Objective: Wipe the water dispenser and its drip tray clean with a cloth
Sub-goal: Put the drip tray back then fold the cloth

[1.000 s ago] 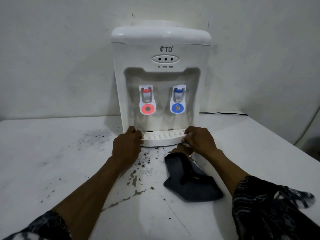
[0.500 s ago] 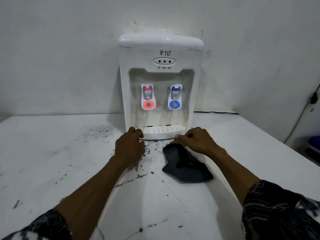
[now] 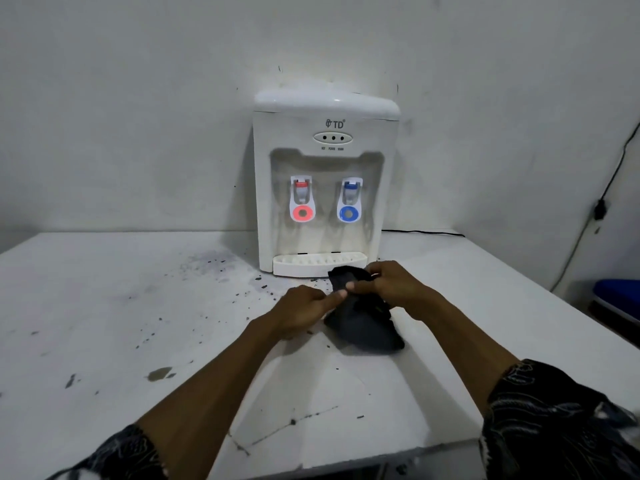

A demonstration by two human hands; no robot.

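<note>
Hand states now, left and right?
Left hand: fingertips at the cloth; whether it pinches cannot be told.
Right hand: closed, holding the cloth.

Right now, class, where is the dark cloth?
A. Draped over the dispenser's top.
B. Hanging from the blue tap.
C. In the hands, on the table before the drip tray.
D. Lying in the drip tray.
C: the right hand grips the dark cloth and the left hand pinches its edge, just in front of the drip tray.
</note>
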